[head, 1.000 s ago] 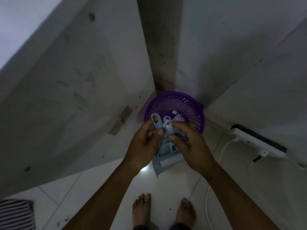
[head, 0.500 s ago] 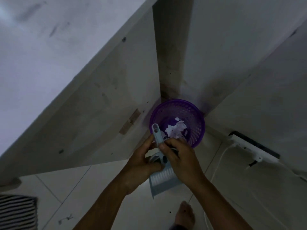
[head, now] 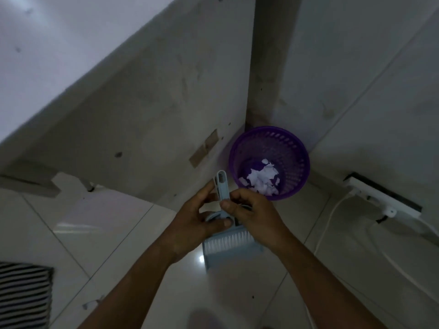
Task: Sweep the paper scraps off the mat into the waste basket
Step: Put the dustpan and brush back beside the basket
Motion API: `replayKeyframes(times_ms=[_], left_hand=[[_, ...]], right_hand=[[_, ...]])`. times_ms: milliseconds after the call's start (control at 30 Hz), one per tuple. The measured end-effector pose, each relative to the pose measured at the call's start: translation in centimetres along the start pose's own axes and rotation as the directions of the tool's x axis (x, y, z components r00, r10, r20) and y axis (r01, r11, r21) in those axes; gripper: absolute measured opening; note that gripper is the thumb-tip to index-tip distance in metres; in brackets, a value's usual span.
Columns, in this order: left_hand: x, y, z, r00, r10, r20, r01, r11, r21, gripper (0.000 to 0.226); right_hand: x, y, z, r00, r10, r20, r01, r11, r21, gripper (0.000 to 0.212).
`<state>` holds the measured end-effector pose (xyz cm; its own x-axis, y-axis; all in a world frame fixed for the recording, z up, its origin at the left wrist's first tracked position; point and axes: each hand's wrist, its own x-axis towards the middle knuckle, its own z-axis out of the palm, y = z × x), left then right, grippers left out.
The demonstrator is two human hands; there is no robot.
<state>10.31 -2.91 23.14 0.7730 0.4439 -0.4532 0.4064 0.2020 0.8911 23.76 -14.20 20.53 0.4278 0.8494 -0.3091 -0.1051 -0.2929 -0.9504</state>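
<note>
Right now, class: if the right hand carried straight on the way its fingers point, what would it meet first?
The right hand points leftward across the brush and dustpan handles; beyond them it would probably meet the left hand, though depth is unclear.

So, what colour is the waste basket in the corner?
Purple, a plastic mesh waste basket; the head view, the only one, shows it clearly.

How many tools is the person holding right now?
2: a brush nested in a dustpan, handles together, gripped by the left hand and right hand beside the purple basket.
</note>
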Motion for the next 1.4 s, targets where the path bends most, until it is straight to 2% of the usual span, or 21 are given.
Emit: replayKeyframes(times_ms=[100,300,433,533,667,767,900,1033,1100,1167,1233,1333,1400], left_hand=[[0.9,-3.3,-0.1,0.999,0.013,-0.042,-0.013,1.000,0.006,0.093],[3.9,-10.5,0.0,0.986,0.136,-0.096,-0.125,0.986,0.110,0.088],[5.7,-14.9,0.2,0.967,0.212,-0.140,-0.188,0.967,0.169,0.087],[6.1,-17.3,0.2,0.945,0.245,-0.215,-0.220,0.966,0.135,0.085],[6.0,-18.8,-0.3,0.923,0.240,-0.301,-0.229,0.971,0.070,0.083],[5.5,-18.8,-0.9,0.944,0.194,-0.268,-0.188,0.981,0.051,0.079],[5.4,-18.8,-1.1,0.949,0.206,-0.240,-0.190,0.978,0.089,0.070],[6.4,-18.7,-1.7,0.931,0.228,-0.285,-0.213,0.974,0.084,0.063],[6.6,-18.8,-1.8,0.927,0.209,-0.312,-0.201,0.978,0.060,0.047],[7.1,-19.4,-1.7,0.893,0.220,-0.392,-0.179,0.974,0.138,0.030],[8.0,-20.2,-1.4,0.856,0.259,-0.447,-0.159,0.956,0.248,0.026],[9.9,-21.9,-0.8,0.836,0.297,-0.460,-0.151,0.933,0.328,0.025],[10.9,-22.8,-0.6,0.830,0.237,-0.505,-0.114,0.958,0.262,0.024]], right_hand=[[1.3,3.0,0.0,0.999,-0.022,0.043,0.024,0.999,-0.038,0.009],[4.3,9.4,0.7,0.987,-0.145,0.070,0.154,0.976,-0.151,0.014],[5.9,13.0,1.4,0.983,-0.164,0.082,0.180,0.953,-0.246,0.012],[6.9,14.3,2.8,0.976,-0.211,0.056,0.217,0.906,-0.362,0.014],[8.1,15.4,3.0,0.982,-0.126,0.143,0.162,0.947,-0.278,0.019],[8.4,16.1,2.3,0.967,-0.017,0.253,0.094,0.950,-0.297,0.024],[8.5,17.3,1.8,0.944,0.017,0.331,0.104,0.933,-0.345,0.038],[8.9,18.6,0.5,0.956,-0.005,0.294,0.125,0.912,-0.390,0.037],[9.1,19.2,0.5,0.961,-0.037,0.273,0.153,0.895,-0.419,0.030],[9.5,20.0,0.7,0.962,-0.030,0.270,0.157,0.875,-0.459,0.026],[10.1,21.2,0.9,0.966,-0.003,0.258,0.126,0.878,-0.463,0.027],[10.9,24.1,1.3,0.988,-0.001,0.154,0.071,0.890,-0.450,0.030],[11.2,26.4,1.6,0.997,0.027,0.069,0.009,0.879,-0.476,0.028]])
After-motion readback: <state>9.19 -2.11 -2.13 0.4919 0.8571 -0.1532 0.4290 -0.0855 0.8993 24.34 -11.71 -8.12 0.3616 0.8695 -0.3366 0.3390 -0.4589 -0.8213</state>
